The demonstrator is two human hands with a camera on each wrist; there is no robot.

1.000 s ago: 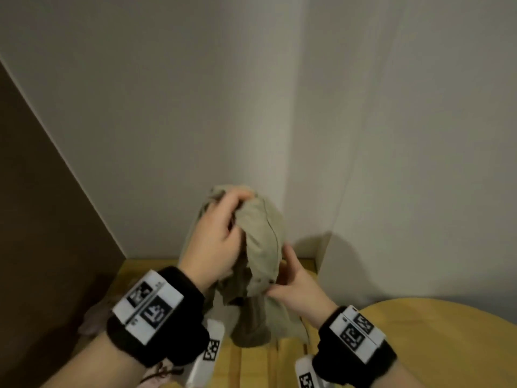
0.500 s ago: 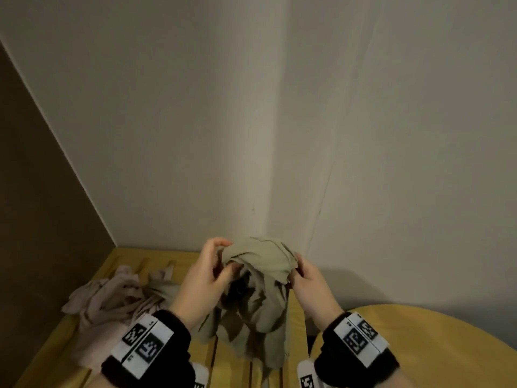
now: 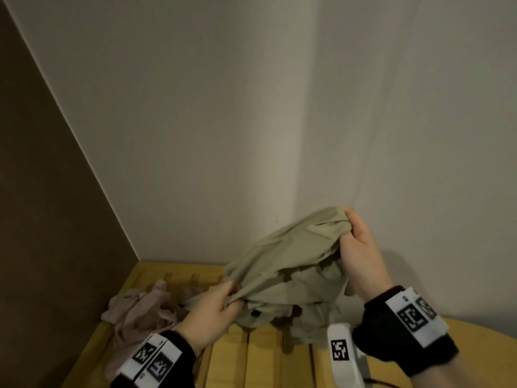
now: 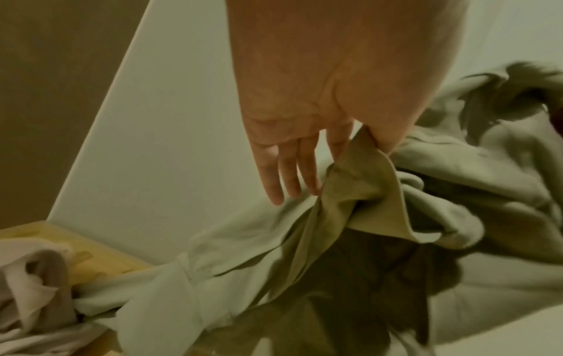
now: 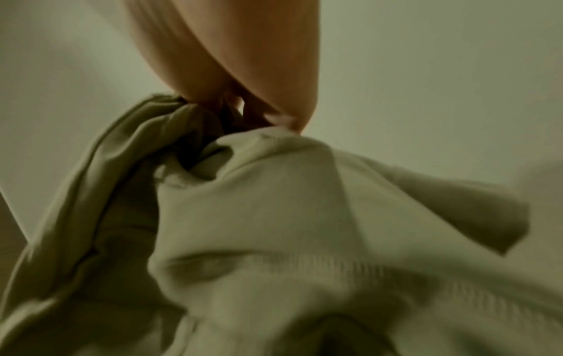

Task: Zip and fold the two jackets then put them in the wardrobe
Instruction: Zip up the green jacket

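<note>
An olive-green jacket (image 3: pixel 288 264) hangs bunched between my two hands above the slatted wooden bench (image 3: pixel 251 357). My left hand (image 3: pixel 215 312) pinches a fold of it low on the left; in the left wrist view the thumb and forefinger nip the cloth (image 4: pixel 365 183) while the other fingers (image 4: pixel 283 173) stay straight. My right hand (image 3: pixel 361 245) grips the jacket's top edge higher up on the right, and the right wrist view has its fingers curled into the fabric (image 5: pixel 274 192). A pale pink jacket (image 3: pixel 140 306) lies crumpled on the bench at the left.
White walls meet in a corner right behind the jacket. A brown panel (image 3: pixel 50 191) stands at the left. A round wooden table (image 3: pixel 481 359) edges in at the lower right, next to the bench.
My hands have drawn apart, spreading the green jacket: the right hand rose to the right, the left dropped and moved left. The view has shifted, bringing the pink jacket into sight.
</note>
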